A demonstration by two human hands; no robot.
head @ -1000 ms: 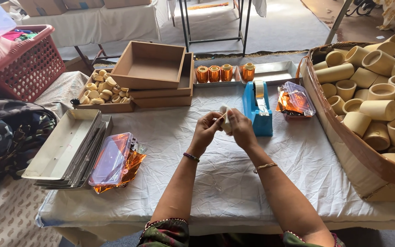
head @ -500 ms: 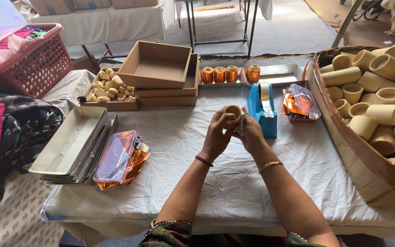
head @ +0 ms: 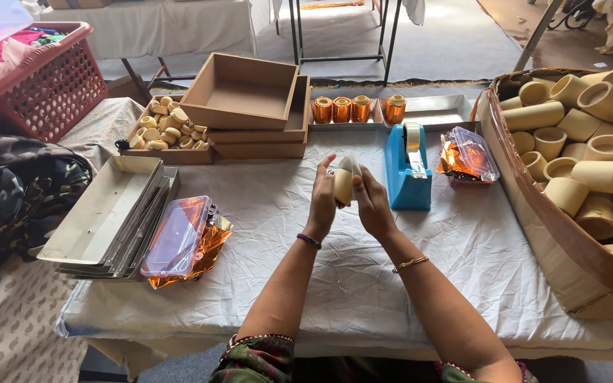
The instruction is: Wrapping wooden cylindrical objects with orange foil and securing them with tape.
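White-clothed table [head: 363, 284]; big basket [head: 533, 213] holds cream cups [head: 604, 174], tray [head: 434, 113] holds foil-wrapped ones [head: 341, 109]. Left hand [head: 323, 195] and right hand [head: 372, 202] both grasp a cream cup [head: 343, 186].

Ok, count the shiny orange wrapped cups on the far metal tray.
4: the orange cups stand in a row on the metal tray, three close together on its left, one slightly apart right. None appear hidden.

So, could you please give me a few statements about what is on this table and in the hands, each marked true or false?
1. Both hands, left hand and right hand, hold one cream cup. True.
2. The blue tape dispenser stands left of the hands. False: it stands right of them.
3. Four orange-wrapped cups sit on a metal tray. True.
4. The top brown box is full of cups. False: it is empty.
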